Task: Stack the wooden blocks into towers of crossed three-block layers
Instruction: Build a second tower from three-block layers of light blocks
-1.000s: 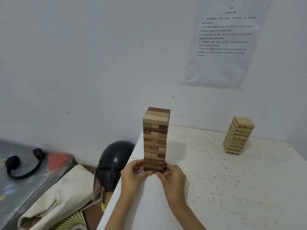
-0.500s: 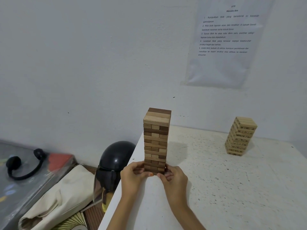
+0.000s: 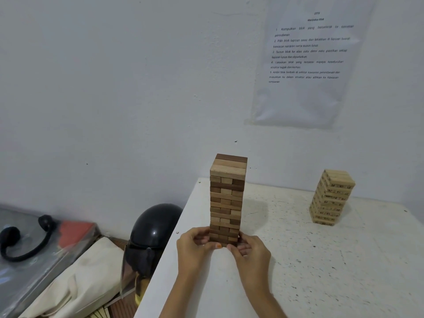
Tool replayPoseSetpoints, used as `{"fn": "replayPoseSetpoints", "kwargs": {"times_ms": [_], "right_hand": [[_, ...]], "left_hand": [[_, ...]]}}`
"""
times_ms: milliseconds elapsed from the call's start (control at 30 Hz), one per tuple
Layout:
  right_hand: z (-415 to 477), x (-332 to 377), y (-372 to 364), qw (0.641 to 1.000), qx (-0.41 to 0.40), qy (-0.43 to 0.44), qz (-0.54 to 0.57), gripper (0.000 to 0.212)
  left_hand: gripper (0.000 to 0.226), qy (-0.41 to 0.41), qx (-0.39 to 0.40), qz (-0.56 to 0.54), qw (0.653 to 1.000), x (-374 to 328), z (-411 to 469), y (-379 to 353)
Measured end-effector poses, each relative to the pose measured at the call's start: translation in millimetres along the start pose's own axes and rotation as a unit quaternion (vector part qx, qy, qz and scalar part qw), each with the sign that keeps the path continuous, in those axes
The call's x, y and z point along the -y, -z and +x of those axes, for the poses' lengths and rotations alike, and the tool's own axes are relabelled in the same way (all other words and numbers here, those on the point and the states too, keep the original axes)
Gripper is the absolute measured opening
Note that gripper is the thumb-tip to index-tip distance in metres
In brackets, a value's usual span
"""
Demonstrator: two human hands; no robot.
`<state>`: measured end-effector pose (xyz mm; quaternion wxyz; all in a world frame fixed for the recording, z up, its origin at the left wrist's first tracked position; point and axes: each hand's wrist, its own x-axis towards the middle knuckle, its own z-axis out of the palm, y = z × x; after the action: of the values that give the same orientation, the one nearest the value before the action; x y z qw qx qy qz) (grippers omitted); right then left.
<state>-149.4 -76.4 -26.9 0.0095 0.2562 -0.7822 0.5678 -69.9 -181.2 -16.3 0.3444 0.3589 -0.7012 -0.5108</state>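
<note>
the mixed-wood tower (image 3: pixel 227 198) stands upright near the left edge of the white speckled table (image 3: pixel 321 267), loose stiff blocks that look light and likely to shift, so it is best steadied low at the base. there the left hand (image 3: pixel 195 246) and right hand (image 3: pixel 250 249) press its bottom layers from either side. a paler tower (image 3: pixel 331 197) stands well apart by the wall (image 3: pixel 114 88), under a printed sheet (image 3: pixel 307 58).

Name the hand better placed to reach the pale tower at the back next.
Right. The right hand sits on the side of the mixed-brown wooden tower that faces the pale wooden tower; the left hand would probably have to cross it.
</note>
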Motion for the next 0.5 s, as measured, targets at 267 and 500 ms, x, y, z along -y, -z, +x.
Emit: {"fn": "replayPoseSetpoints", "kwargs": {"times_ms": [267, 500], "right_hand": [[25, -17, 21, 1.000, -0.018, -0.011, 0.008, 0.039], [50, -35, 43, 0.999, -0.032, -0.026, -0.002, 0.042]], "left_hand": [[0.042, 0.011, 0.020, -0.037, 0.999, -16, 9, -37], [0.044, 0.027, 0.032, -0.055, 0.998, -23, 17, -73]]}}
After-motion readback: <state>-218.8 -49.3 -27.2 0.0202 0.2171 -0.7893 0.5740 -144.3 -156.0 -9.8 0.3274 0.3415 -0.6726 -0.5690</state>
